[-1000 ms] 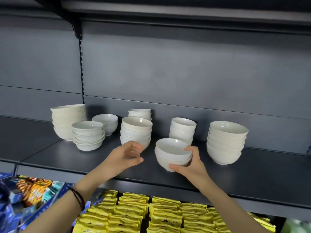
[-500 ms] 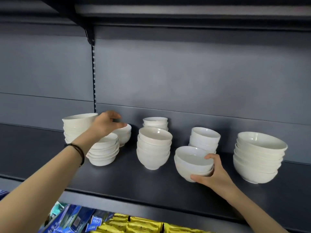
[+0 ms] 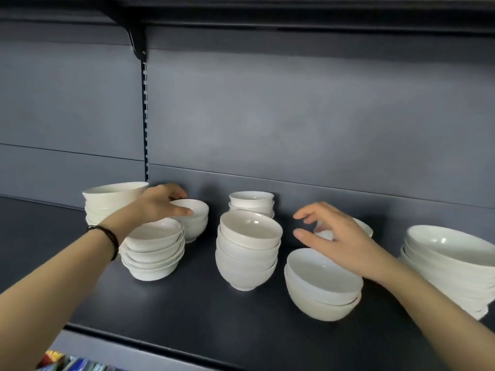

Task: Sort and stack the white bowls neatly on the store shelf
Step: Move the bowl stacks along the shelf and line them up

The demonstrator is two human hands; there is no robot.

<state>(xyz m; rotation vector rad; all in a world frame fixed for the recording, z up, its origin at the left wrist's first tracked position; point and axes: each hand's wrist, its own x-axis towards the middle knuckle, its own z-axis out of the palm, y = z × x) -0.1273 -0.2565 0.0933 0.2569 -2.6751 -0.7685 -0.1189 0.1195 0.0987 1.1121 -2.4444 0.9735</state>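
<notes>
Head view: left hand [image 3: 158,204] grasps a small white ceramic bowl [image 3: 198,209] near the back edge of the dark shelf [image 3: 203,311]; right hand [image 3: 345,242] hovers, fingers loosely spread, holding nothing.

Glowing softly from the front, spreading a paler patch across the grey back panel [image 3: 294,116] while leaving the underside of the upper shelf [image 3: 294,14] near-black. Casting faint, soft-edged shadows beneath the white bowl stacks [image 3: 247,258] onto the dark shelf [image 3: 192,311], and laying a mild sheen inside the far-right stack [image 3: 450,263], stretching and smearing toward the frame edge. Blurring the right hand [image 3: 340,242] with motion, rendering the left hand [image 3: 158,203] gripping a small bowl [image 3: 197,210] more crisply, and turning the coloured packets [image 3: 69,364] at bottom left mushy.
</notes>
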